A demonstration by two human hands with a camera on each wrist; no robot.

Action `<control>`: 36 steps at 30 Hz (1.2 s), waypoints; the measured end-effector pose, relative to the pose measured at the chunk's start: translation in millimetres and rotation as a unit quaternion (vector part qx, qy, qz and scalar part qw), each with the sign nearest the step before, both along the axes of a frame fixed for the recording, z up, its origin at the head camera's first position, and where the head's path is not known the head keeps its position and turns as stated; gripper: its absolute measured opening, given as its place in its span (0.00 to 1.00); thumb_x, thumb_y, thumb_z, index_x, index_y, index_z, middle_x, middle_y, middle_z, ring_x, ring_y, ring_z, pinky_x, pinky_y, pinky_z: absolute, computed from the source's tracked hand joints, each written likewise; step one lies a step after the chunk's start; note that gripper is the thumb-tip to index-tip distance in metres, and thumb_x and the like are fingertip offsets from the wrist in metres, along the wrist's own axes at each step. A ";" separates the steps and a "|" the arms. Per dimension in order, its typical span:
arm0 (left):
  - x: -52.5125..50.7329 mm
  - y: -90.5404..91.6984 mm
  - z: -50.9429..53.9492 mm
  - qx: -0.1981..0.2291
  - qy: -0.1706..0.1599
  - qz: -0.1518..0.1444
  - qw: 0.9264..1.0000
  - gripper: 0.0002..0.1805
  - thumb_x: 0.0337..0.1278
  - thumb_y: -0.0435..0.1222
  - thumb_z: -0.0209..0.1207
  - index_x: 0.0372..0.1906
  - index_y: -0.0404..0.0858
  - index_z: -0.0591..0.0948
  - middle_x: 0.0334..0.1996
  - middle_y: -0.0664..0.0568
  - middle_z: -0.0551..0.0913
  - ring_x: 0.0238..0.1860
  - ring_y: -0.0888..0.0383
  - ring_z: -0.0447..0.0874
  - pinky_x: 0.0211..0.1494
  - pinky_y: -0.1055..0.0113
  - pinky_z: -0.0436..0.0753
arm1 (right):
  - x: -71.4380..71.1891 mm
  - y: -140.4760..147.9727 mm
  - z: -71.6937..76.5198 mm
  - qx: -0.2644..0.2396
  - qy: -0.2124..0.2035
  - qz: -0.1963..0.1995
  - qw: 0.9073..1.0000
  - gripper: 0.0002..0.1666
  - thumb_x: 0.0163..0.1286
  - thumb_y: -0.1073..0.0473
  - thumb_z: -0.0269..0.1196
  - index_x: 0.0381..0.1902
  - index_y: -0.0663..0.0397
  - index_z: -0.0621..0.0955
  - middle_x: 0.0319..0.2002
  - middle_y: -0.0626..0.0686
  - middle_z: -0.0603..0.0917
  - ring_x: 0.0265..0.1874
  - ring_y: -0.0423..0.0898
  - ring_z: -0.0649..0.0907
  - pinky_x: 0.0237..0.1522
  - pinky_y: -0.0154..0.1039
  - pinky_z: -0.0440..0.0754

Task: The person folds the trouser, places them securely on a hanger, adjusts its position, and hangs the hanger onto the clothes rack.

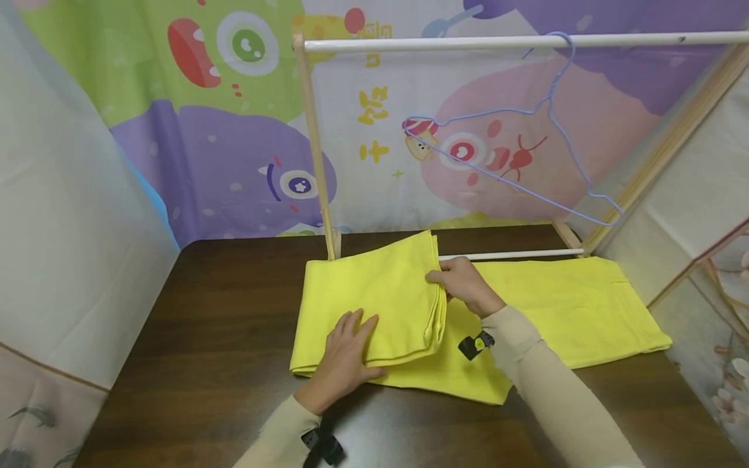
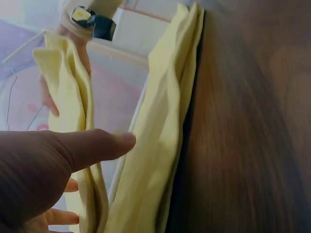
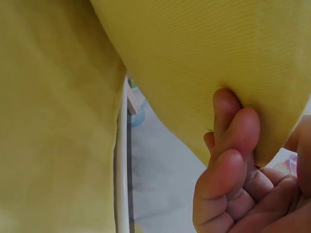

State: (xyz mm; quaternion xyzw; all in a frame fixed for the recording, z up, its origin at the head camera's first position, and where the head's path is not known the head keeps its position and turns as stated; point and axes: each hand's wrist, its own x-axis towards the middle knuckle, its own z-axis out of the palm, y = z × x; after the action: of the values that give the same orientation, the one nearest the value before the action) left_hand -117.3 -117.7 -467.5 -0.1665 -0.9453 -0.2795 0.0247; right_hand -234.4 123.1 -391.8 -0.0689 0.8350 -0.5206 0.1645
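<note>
Yellow trousers [image 1: 556, 305] lie folded lengthwise across the table, with one end doubled back to the right as a raised flap [image 1: 374, 292]. My right hand [image 1: 465, 286] pinches the flap's right edge, thumb on top and fingers beneath, seen close up in the right wrist view as curled fingers [image 3: 228, 141] against the cloth. My left hand [image 1: 345, 357] rests on the flap's near left part with straight, spread fingers. Its thumb [image 2: 107, 145] stretches past the flap's near edge toward the lower layer in the left wrist view. A gap shows between flap and lower layer.
Behind the trousers stands a wooden rack with a white top rail [image 1: 445, 44] and a low white bar [image 1: 515, 254]. A blue wire hanger [image 1: 503, 110] hangs from the rail. The dark table [image 1: 222, 338] meets a patterned curtain [image 1: 234, 169] at the back.
</note>
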 end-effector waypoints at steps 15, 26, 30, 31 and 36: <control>7.4 -33.5 -5.0 -0.010 0.106 0.086 0.991 0.38 0.27 0.31 0.80 0.55 0.34 0.79 0.59 0.34 0.71 0.63 0.34 0.64 0.57 0.39 0.69 | -0.1 17.7 11.9 -0.008 0.006 -0.012 1.000 0.21 0.69 0.59 0.58 0.16 0.52 0.67 0.12 0.46 0.62 0.12 0.43 0.64 0.28 0.50 0.78; 13.0 -57.6 -14.5 -0.001 0.104 0.133 0.986 0.34 0.34 0.21 0.72 0.56 0.33 0.79 0.58 0.33 0.72 0.61 0.34 0.67 0.52 0.37 0.72 | -1.4 43.0 13.5 0.008 0.021 -0.018 1.000 0.25 0.69 0.58 0.59 0.15 0.50 0.61 0.12 0.44 0.56 0.13 0.42 0.57 0.26 0.41 0.68; 14.3 -60.7 -17.7 0.003 0.100 0.137 0.986 0.32 0.41 0.24 0.72 0.57 0.33 0.77 0.58 0.33 0.72 0.59 0.34 0.69 0.51 0.38 0.73 | 0.0 54.8 13.1 0.011 0.022 -0.022 0.999 0.25 0.70 0.58 0.59 0.15 0.50 0.62 0.11 0.43 0.57 0.13 0.41 0.58 0.26 0.40 0.68; 14.5 -60.9 -18.3 0.004 0.098 0.138 0.986 0.32 0.42 0.24 0.72 0.58 0.33 0.77 0.58 0.33 0.72 0.58 0.33 0.69 0.52 0.38 0.73 | 0.3 57.8 13.0 0.013 0.021 -0.021 0.999 0.25 0.70 0.58 0.59 0.15 0.50 0.62 0.11 0.43 0.57 0.12 0.41 0.58 0.26 0.40 0.68; 15.6 -60.4 -20.1 0.009 0.091 0.140 0.986 0.32 0.43 0.23 0.70 0.59 0.32 0.76 0.57 0.33 0.74 0.57 0.33 0.71 0.52 0.39 0.73 | 1.5 68.0 13.4 0.014 0.013 -0.021 1.000 0.25 0.70 0.57 0.59 0.15 0.50 0.62 0.12 0.44 0.57 0.12 0.41 0.58 0.26 0.40 0.67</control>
State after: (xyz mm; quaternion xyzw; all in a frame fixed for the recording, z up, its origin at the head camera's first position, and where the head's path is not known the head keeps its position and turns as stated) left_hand -101.7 -178.1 -487.6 -0.0570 -0.9505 -0.2656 0.1506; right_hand -232.9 191.1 -378.4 -0.0562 0.8455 -0.5112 0.1439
